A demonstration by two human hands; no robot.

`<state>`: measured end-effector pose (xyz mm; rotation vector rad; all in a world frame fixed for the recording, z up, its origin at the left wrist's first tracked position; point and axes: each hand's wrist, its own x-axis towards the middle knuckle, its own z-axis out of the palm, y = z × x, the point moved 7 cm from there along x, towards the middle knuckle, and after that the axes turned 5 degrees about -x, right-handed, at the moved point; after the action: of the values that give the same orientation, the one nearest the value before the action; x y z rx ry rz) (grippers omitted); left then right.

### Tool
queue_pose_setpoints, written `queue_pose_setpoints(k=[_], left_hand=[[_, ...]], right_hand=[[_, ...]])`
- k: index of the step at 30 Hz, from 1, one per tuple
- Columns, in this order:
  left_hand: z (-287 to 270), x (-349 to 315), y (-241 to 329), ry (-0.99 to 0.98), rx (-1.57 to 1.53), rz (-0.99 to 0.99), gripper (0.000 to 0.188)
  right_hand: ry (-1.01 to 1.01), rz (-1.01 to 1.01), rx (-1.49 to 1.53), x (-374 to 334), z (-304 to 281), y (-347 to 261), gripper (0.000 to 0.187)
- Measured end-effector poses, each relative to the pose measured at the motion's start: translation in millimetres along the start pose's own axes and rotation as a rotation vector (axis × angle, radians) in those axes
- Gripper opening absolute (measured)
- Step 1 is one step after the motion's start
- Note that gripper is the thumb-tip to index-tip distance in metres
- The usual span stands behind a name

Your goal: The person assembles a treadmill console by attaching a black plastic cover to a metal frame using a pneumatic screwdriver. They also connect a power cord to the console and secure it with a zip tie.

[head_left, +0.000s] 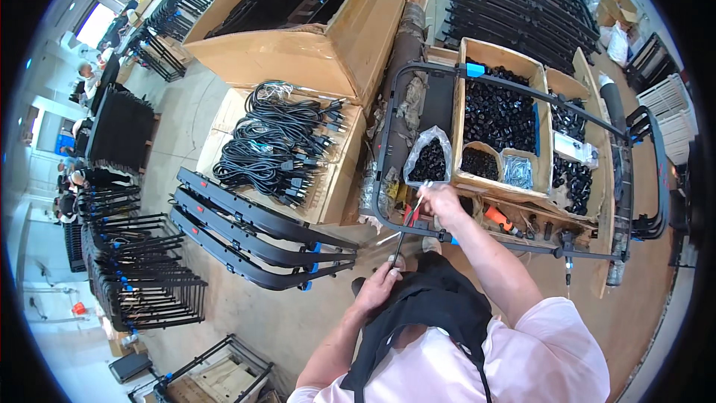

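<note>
My left hand (379, 287) is closed around the lower end of a thin dark rod-like piece (400, 245), which rises toward the near left corner of a black tubular frame (383, 142). Whether it is stiff or a cable, I cannot tell. Just inside that corner, my right hand (441, 204) is closed, its fingertips by a small pale shiny bit; what it grips is too small to make out. Something red (411, 215) shows below its fingers. The frame lies across a bench, with blue pieces on its tubes. Right beyond my right hand sits a clear bag of small black parts (429, 163).
A wooden bin (542, 138) holds black caps and screws under the frame. An orange-handled tool (500, 219) lies on the bench's near side. Left are black cables (272, 142) on cardboard, a large carton (298, 60) and curved black bars (253, 235). People work far left.
</note>
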<state>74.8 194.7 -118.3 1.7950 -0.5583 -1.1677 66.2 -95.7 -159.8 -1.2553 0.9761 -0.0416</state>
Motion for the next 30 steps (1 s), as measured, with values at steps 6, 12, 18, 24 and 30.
queue_pose_setpoints(k=[6,12,18,24,30], left_hand=[[2,16,-7,0.049,-0.035,-0.119,0.036],[4,46,16,0.016,-0.105,-0.042,0.031],[-7,70,34,-0.037,-0.126,-0.069,0.029],[-3,82,8,-0.122,-0.322,-0.042,0.025],[-1,80,4,-0.06,-0.531,-0.048,0.023]], right_hand=[[0.225,-0.121,0.291,-1,-10,-25,0.027],[0.321,-0.243,0.303,24,-35,-61,0.033],[0.128,-0.293,0.047,26,-32,-119,0.031],[-0.211,-0.002,-0.221,0,-5,-55,0.049],[0.053,-0.424,-0.611,17,33,-87,0.041]])
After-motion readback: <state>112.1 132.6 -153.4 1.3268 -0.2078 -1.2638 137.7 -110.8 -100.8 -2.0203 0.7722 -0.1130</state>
